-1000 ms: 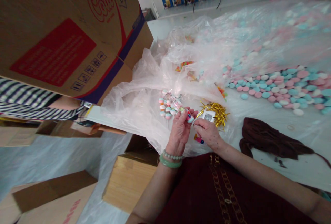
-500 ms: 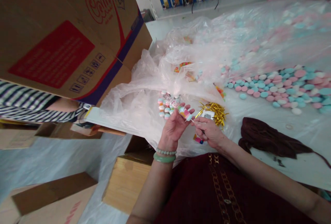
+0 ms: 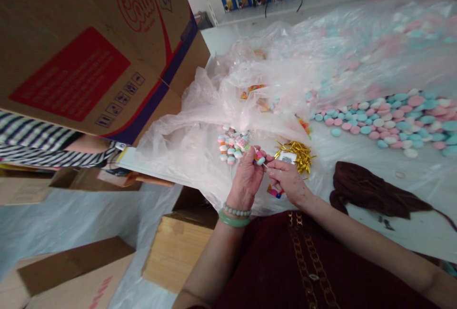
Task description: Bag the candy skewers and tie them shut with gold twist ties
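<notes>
My L hand (image 3: 247, 175) has closed back round the candy stack (image 3: 257, 157) since 0.5 s ago; R hand (image 3: 288, 181) pinches its end, over the table's (image 3: 410, 175) near edge, beside gold twist ties (image 3: 302, 153).

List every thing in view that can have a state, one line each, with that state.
Left hand: closed around a clear packet of pastel round candies.
Right hand: fingers pinched at the packet's end.
Gold twist ties: loose heap on the table.
Clear plastic sheet: crumpled, open.
Pink, blue and white round candies: spread loose.
Brown cardboard box with red label: tilted, flap open.
Dark brown cloth: crumpled, lying flat.
</notes>
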The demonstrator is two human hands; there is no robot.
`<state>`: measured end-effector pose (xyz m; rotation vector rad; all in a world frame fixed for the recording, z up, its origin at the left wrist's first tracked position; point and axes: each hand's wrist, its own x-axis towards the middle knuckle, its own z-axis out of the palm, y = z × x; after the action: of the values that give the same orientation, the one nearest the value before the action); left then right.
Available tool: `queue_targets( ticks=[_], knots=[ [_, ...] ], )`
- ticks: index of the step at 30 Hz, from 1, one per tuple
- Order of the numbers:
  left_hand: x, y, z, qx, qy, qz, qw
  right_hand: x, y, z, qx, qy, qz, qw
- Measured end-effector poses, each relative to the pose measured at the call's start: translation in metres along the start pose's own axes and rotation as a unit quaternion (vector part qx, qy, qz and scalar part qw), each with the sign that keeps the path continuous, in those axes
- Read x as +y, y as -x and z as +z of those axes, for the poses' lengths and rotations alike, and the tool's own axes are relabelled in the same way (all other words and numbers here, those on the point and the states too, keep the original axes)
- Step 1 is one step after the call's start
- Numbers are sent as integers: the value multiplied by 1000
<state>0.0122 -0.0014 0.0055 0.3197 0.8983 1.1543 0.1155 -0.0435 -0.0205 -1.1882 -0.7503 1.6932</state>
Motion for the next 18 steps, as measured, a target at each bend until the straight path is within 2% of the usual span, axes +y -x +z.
queue_targets(
  ticks=[4,8,10,13,15,18],
  knots=[
    [2,2,-1,5,-12,-35,999,3,-4,-3,-59,-136,80,986],
    [16,-3,-8,-2,-16,-108,994,4,-8,-11,-98,-166,100,976],
    [23,-7,-13,2,-10,-95,995,3,-8,-14,-95,-150,98,979],
    [28,-13,-18,7,11,-36,999,2,-8,-15,-90,-136,109,981],
    [25,-13,-19,1,11,-11,1000,3,-9,-15,-92,-147,119,978],
    [16,-10,-18,-1,-4,-17,1000,2,-10,-16,-100,-170,124,972]
  ],
)
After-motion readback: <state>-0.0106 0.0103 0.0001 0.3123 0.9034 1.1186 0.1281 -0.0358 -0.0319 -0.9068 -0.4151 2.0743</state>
